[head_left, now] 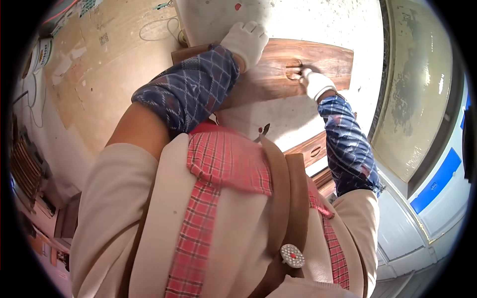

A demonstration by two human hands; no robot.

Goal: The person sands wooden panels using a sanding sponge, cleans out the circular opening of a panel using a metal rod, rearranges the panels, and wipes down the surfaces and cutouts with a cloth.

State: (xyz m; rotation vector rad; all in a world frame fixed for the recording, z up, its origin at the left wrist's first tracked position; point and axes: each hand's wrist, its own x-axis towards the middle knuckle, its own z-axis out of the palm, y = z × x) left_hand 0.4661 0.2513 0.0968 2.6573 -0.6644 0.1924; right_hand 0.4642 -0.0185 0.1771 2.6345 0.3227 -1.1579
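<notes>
A brown wooden board with streaked grain lies across a pale, spotted worktop. My left hand, in a white glove, rests at the board's far edge with its fingers stretched out. The white-gloved right hand is at a rounded carved hollow in the board. Its fingers are bent together there; whether they pinch a small tool or only press the wood cannot be made out. Blue checked sleeve covers are on both forearms.
Another wooden piece with an oval carving lies nearer me, partly behind my right arm. A small dark pointed object is on the worktop. To the right is a long greyish-yellow panel; a thin cable curls at the far left.
</notes>
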